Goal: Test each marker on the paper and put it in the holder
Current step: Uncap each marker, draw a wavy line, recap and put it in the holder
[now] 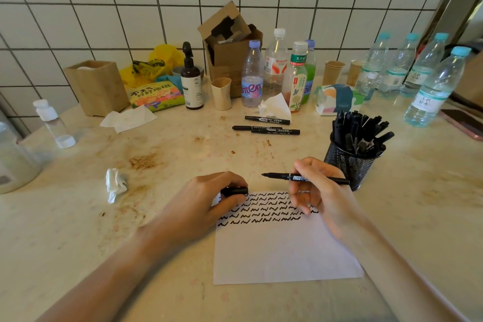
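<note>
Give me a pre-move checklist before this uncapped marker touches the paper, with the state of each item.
1. Cap off: ok. The left hand grips the cap, and the tip of the marker is bare.
2. Marker held: ok. The right hand pinches its barrel, tip pointing left, above the paper.
3. Paper held down: cannot tell. The left hand lies at its top left corner; whether it presses is not clear.
4. Room to write: ok. It is blank below the rows of squiggles.
5. Room in the mesh holder: cannot tell. It looks crowded with markers.
6. Markers left to test: three lie on the counter.
</note>
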